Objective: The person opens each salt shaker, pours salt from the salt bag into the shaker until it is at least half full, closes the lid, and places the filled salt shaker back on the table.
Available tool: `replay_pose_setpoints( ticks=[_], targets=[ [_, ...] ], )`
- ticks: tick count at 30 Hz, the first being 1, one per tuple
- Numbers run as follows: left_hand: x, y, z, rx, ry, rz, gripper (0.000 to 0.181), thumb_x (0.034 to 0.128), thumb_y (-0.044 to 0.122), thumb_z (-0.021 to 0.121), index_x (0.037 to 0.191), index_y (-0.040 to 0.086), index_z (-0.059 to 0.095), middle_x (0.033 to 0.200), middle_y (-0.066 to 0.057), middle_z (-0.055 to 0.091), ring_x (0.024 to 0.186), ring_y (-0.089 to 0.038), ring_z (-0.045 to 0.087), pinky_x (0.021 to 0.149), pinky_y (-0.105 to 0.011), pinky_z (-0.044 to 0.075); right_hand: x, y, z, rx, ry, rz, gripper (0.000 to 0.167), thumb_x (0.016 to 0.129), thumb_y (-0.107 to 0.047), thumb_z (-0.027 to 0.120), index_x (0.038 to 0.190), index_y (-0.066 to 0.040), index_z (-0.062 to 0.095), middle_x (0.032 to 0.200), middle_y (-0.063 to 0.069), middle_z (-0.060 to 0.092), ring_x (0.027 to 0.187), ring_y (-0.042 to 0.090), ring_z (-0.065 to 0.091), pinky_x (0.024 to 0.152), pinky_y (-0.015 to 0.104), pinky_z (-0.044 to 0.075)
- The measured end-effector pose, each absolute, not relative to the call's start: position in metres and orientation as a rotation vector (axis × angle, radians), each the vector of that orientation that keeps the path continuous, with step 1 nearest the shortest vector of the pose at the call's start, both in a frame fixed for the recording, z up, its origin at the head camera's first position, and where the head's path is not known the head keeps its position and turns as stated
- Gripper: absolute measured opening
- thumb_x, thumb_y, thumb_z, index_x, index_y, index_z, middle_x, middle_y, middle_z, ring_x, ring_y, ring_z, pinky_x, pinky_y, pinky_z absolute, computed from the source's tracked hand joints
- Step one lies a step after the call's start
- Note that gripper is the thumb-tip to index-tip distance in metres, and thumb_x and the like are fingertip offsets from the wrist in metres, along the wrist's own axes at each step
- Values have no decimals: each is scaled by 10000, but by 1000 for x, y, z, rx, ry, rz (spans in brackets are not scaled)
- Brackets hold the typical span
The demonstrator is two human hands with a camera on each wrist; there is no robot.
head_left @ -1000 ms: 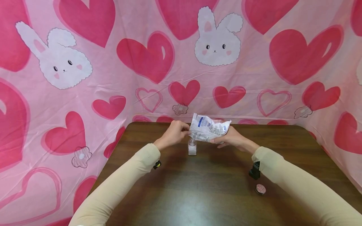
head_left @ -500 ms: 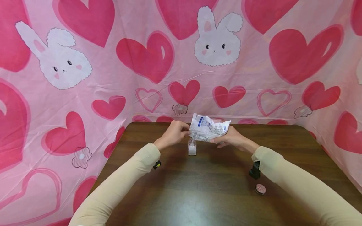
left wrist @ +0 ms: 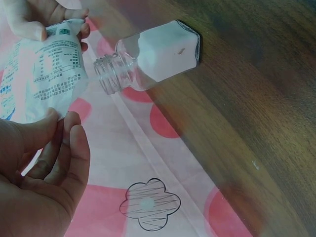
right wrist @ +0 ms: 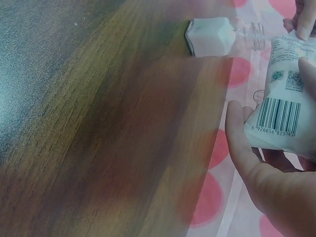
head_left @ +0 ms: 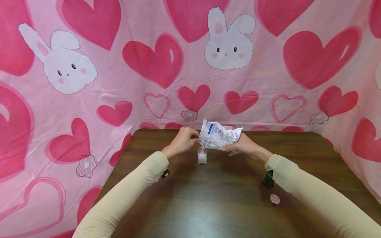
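Observation:
A white plastic bag (head_left: 219, 135) with blue and black print is held tilted above a small clear glass jar (head_left: 202, 158). My left hand (head_left: 185, 139) pinches the bag's edge near its left end, thumb against fingers in the left wrist view. Around the crumpled right end, my right hand (head_left: 244, 145) grips the bag from below, and its barcode shows in the right wrist view. The jar stands upright without a lid, most of its body filled with white powder or fine grains (left wrist: 170, 52). The bag's lower corner is at the jar's mouth; whether they touch I cannot tell.
A round pink-topped lid (head_left: 274, 199) lies on the dark wooden table (head_left: 196, 205), close to the right forearm. Behind the table's far edge hangs a pink cloth (head_left: 166, 99) with hearts and rabbits. Each wrist carries a small black device (head_left: 268, 179).

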State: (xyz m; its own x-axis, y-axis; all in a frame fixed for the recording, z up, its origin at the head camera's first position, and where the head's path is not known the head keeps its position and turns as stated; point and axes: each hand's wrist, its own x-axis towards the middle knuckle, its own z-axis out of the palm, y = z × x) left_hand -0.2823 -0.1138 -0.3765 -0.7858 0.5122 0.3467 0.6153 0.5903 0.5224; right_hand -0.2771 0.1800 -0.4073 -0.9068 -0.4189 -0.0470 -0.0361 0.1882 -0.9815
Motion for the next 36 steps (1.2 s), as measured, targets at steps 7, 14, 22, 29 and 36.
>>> replay_pose_setpoints(
  ticks=[7, 14, 22, 29, 36],
  targets=[
    [-281, -114, -378, -947, -2644, -960, 70, 912, -37, 790, 937, 19, 824, 874, -58, 759, 720, -137, 593, 673, -263, 532, -276, 179, -407, -436, 2164, -1777, 626, 860, -79, 877, 1406, -43, 574, 1228, 164, 703, 1022, 312, 717, 833, 638, 566],
    [-281, -114, -378, -961, -2626, -950, 54, 910, -27, 793, 911, 20, 819, 849, -44, 750, 707, -114, 581, 657, -264, 523, -276, 178, -408, -429, 2159, -1784, 637, 853, -70, 881, 1409, -36, 570, 1220, 168, 707, 1017, 309, 719, 829, 637, 567],
    [-281, -114, -377, -953, -2636, -950, 55, 912, -29, 791, 918, 18, 820, 859, -51, 757, 711, -115, 594, 659, -263, 528, -276, 178, -408, -417, 2155, -1781, 629, 852, -71, 883, 1400, -28, 578, 1210, 164, 713, 1014, 306, 721, 859, 664, 545],
    [-280, -114, -377, -960, -2630, -948, 47, 913, -24, 791, 915, 14, 820, 853, -48, 757, 704, -112, 591, 656, -263, 526, -276, 178, -408, -416, 2166, -1768, 621, 855, -81, 882, 1395, -26, 581, 1209, 165, 713, 1009, 307, 721, 862, 658, 547],
    [-282, -114, -378, -960, -2624, -938, 54, 912, -26, 790, 910, 20, 818, 839, -39, 751, 701, -109, 585, 655, -262, 520, -277, 179, -408, -423, 2161, -1768, 605, 852, -75, 883, 1381, -24, 593, 1210, 165, 716, 1017, 314, 723, 865, 656, 548]
  ],
)
